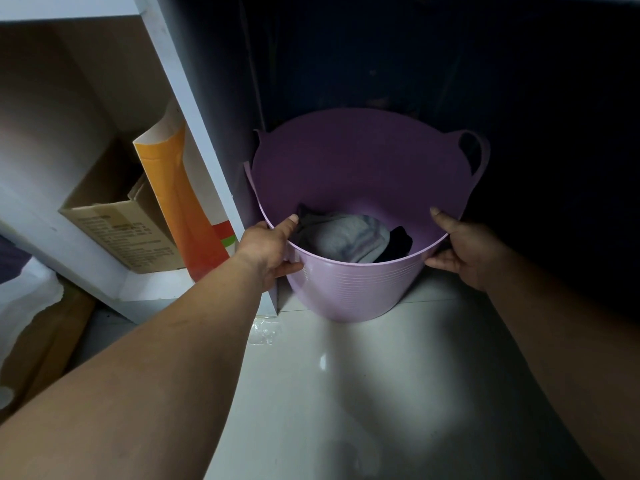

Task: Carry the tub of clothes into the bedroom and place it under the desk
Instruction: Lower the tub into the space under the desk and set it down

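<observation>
A purple plastic tub (349, 289) with loop handles stands on the pale floor in a dark recess, close against a white shelf unit (194, 109) on its left. Grey and dark clothes (346, 237) lie at its bottom. My left hand (268, 249) grips the near-left rim, thumb inside and fingers outside. On the near-right rim my right hand (462, 247) holds the same way, thumb on top and fingers against the outer wall.
The shelf unit holds an orange and white box (187, 209) and a cardboard box (121, 233). Crumpled clear plastic (265, 332) lies on the floor by the shelf's corner. Dark wall surrounds the tub behind and to the right. Glossy floor spreads toward me.
</observation>
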`<move>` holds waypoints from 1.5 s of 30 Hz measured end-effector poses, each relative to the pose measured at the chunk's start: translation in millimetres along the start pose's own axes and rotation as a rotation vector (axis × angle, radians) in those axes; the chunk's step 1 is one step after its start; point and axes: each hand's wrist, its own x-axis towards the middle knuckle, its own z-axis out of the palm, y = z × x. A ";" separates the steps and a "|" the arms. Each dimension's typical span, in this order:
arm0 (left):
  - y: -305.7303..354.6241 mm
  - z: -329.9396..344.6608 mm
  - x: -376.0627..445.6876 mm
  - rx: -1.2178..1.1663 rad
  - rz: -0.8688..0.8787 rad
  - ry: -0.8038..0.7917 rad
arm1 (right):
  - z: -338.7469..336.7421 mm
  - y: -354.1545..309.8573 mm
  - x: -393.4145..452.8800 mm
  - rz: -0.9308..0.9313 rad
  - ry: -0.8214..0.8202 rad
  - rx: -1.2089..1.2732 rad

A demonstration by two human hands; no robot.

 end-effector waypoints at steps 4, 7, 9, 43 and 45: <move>3.2 1.0 -2.4 -0.016 -0.017 -0.006 | -1.1 -1.0 -0.9 0.003 0.000 0.001; 5.0 1.6 -4.9 -0.042 -0.020 -0.011 | -2.2 -1.8 -3.0 0.012 -0.014 0.000; 5.8 1.5 -6.5 -0.053 -0.025 -0.022 | -3.4 -2.0 -4.2 0.018 -0.020 0.012; 1.6 2.4 -25.0 0.004 -0.049 -0.061 | 7.0 -1.6 -28.2 -0.021 -0.039 0.068; 2.4 2.5 -26.4 0.018 -0.047 -0.054 | 6.3 -2.1 -29.1 -0.019 -0.038 0.061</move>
